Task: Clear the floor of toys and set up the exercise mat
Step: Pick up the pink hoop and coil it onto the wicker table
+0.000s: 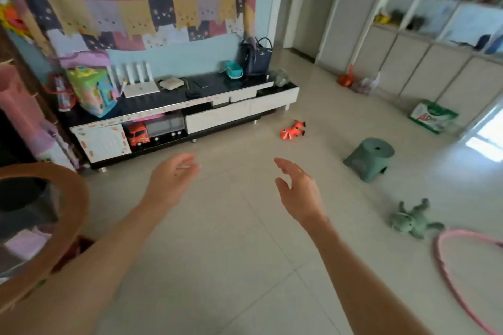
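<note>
Only part of the pink hoop (pixel 462 277) shows, cut off; left hand (pixel 174 179) and right hand (pixel 296 193) spread wide, empty.

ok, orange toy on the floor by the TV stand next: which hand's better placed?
Right, probably. The right hand is open, empty, and nearer the orange toy, which lies ahead and slightly right. The left hand is also empty but sits farther left.

The floor (pixel 245 253) is smooth, pale tile with a soft sheen. The green stool (pixel 370 158) and orange toy (pixel 294 130) look like glossy plastic; the near-right green stuffed animal (pixel 411 220) is matt plush. The far cabinet top (pixel 168 102) is glossy black.
</note>
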`<state>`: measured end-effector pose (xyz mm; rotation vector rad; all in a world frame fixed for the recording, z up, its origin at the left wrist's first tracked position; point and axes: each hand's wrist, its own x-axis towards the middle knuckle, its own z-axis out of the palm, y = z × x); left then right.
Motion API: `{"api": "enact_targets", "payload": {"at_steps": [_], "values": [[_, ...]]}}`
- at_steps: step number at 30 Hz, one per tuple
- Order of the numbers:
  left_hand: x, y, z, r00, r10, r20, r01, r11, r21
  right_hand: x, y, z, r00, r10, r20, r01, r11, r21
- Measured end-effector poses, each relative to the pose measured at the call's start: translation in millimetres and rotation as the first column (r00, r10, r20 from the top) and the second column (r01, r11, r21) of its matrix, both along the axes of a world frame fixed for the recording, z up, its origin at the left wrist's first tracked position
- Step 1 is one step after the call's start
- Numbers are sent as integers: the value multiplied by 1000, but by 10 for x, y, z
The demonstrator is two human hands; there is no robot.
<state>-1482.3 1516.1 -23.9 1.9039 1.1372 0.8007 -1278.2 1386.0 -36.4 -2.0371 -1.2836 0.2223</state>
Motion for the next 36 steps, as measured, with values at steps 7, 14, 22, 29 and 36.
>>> {"api": "enact_targets", "payload": {"at_steps": [7,14,22,29,36], "values": [[1541,-632,-104,980,-195,43,196,980,-28,1247,-955,-75,978,-207,13,208,978,-16],[2942,-1288,-159,915,-400,45,402,914,-61,2139,-1926,-137,901,-434,14,434,901,-7],[4455,-2057,-233,718,-696,-7,695,717,-59,2875,-3000,-251,716,-695,-66,696,718,-19],[5837,-2642,-403,491,-871,-24,869,492,-58,3674,-3678,-407,507,-855,-113,857,514,-42],[7112,-2971,-396,363,-932,-20,923,362,-129,4608,-3954,-487,389,-910,-142,911,403,-87]]}}
